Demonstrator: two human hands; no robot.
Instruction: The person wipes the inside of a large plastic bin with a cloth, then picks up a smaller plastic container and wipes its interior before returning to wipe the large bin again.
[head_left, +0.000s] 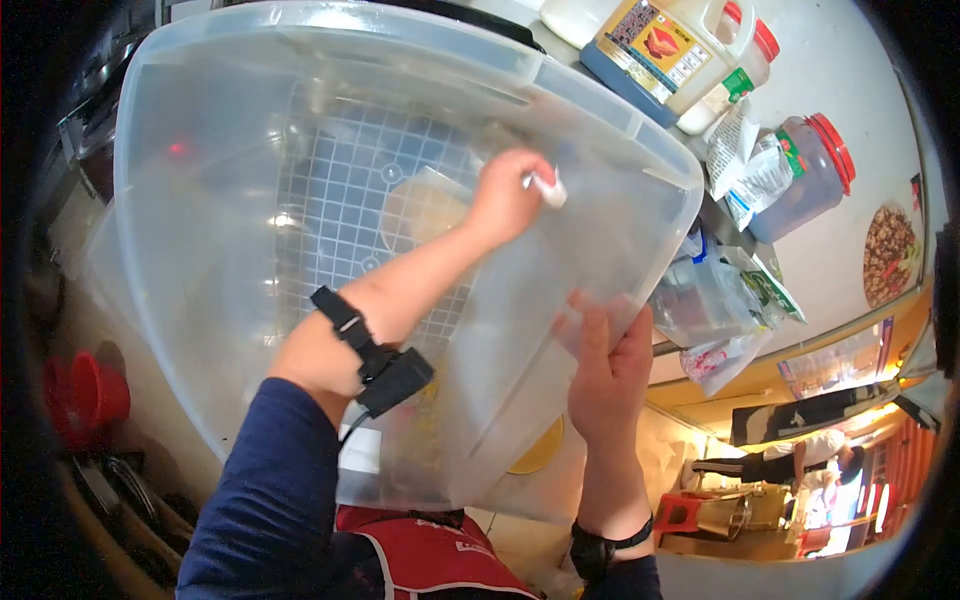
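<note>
1 large translucent tub [210, 330], open side facing the camera, fills most of the view. 2 hands at it. Left hand [510, 195]: inside the tub, closed around 1 small white item [552, 190], type unclear. Right hand [608, 375]: fingers and thumb bent, gripping the tub's right edge. 1 blue gridded surface [345, 165] shows through the tub; circled marks on it, too small to read.

Beyond the tub's right side, on the table [690, 12]: 1 jug [665, 50] with a yellow label, red picture and small print, unreadable; 2 red-lidded containers, 1 by the jug [765, 60], 1 lower [800, 175], both with green labels; crumpled white packets [745, 165] against the lower one; plastic bags [710, 300] just beside the tub, partly hidden by it. Background right: 1 person [820, 455], 1 red stool [680, 512].
</note>
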